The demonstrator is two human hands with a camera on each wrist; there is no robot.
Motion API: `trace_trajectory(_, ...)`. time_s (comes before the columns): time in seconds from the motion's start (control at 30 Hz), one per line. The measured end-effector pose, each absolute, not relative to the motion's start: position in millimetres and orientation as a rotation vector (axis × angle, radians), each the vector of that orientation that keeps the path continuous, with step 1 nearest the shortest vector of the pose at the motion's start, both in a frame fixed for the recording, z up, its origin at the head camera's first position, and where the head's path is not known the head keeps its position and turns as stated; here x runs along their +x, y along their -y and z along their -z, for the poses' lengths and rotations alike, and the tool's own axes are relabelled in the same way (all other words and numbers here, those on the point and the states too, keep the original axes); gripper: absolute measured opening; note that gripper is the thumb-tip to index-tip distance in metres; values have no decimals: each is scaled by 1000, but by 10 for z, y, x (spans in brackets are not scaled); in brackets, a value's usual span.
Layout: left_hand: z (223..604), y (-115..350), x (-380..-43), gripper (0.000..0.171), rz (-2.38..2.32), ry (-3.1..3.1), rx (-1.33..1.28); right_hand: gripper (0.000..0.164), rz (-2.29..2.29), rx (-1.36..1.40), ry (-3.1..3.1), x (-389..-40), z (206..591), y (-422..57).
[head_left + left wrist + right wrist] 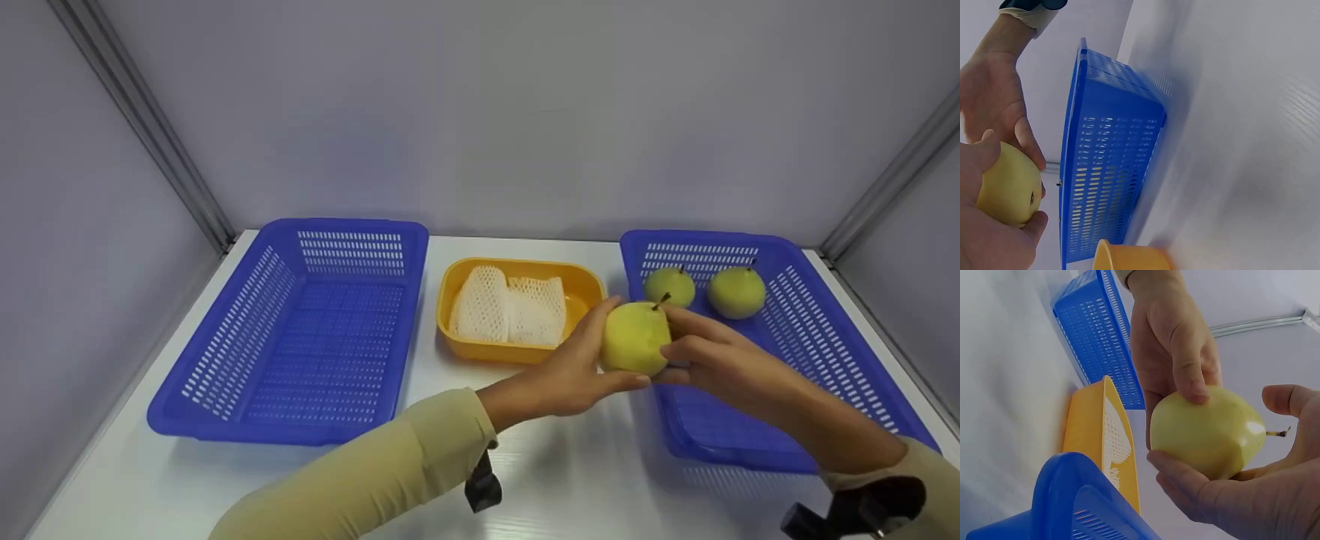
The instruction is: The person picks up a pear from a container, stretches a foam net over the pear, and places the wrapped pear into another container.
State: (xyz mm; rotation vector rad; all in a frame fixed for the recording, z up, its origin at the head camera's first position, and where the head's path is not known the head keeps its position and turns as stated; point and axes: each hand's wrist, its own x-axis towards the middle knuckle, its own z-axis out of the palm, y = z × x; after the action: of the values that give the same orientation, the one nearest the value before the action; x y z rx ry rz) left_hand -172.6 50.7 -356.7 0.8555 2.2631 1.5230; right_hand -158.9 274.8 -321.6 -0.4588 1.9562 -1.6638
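Observation:
In the head view my left hand [574, 375] grips a yellow-green pear [634, 339], its thumb and fingers around the fruit's left side and underside. My right hand [724, 360] touches the pear from the right, over the near edge of the right blue basket [739, 442]. The right wrist view shows the right fingers [1196, 486] lying fairly straight along the pear, with that thumb apart from it. The stem points up and slightly right in the head view. Two more pears, one left [670, 285] and one right [736, 292], sit inside the right basket.
A yellow tub [517, 351] stands between the baskets, holding white foam net sleeves [510, 307]. At left is another blue basket [300, 433], nothing visible inside. White walls [525, 135] enclose the back and sides of the white table [540, 480].

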Motion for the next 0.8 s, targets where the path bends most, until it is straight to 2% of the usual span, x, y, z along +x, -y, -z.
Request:
trace_trajectory(0.13,3548,-420,-1709,86,-1540,-2234,862,64,1656,-491,-1985,-1543,3221,-2693)
trace_trajectory(0.4,3608,-221,-1629,85,-1487,-2285,888,69,1546,-367,-2162,-1382,3263,-2516)
trace_trajectory(0.6,3597,-71,-1510,89,-1405,-2312,871,68,1596,-436,-2117,-1279,3375,-2395)
trace_trajectory(0.8,3659,60,-1384,86,-1393,-2316,860,67,1619,-449,-2098,-1175,3519,-2273)
